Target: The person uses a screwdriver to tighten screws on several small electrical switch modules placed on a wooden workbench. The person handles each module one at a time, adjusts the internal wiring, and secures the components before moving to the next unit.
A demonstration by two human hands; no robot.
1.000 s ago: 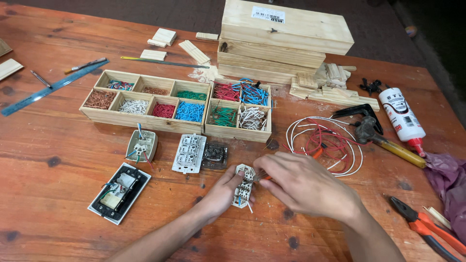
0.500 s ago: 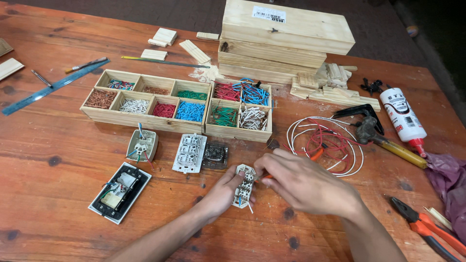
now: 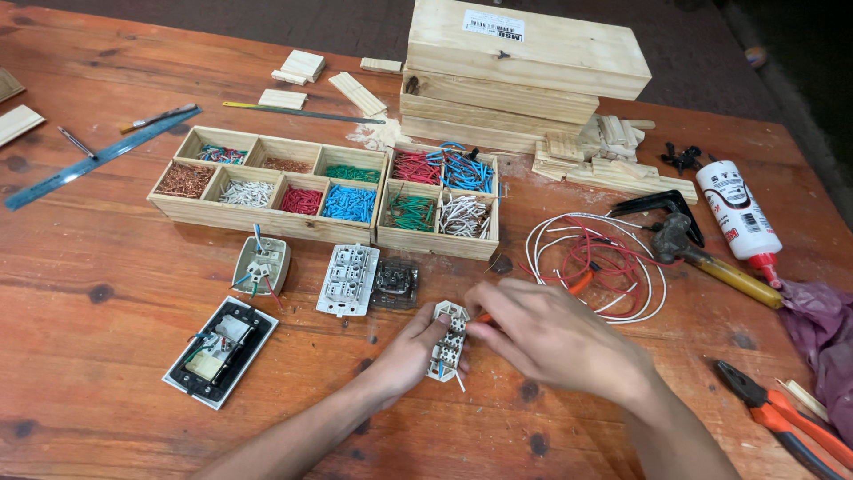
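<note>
head cam | left hand (image 3: 410,351) pinches white switch module (image 3: 447,348) on bench | right hand (image 3: 555,342) closed on orange-handled tool (image 3: 577,284), tip at module | risk: tip slips, small part under-gripped, twists | loose wire coil (image 3: 597,265) just beyond right hand, cld snag

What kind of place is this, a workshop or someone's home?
Probably a small electrical workshop or hobby bench. A wooden table carries compartment trays of sorted wire pieces, opened switch modules, a wire coil and pliers.
</note>
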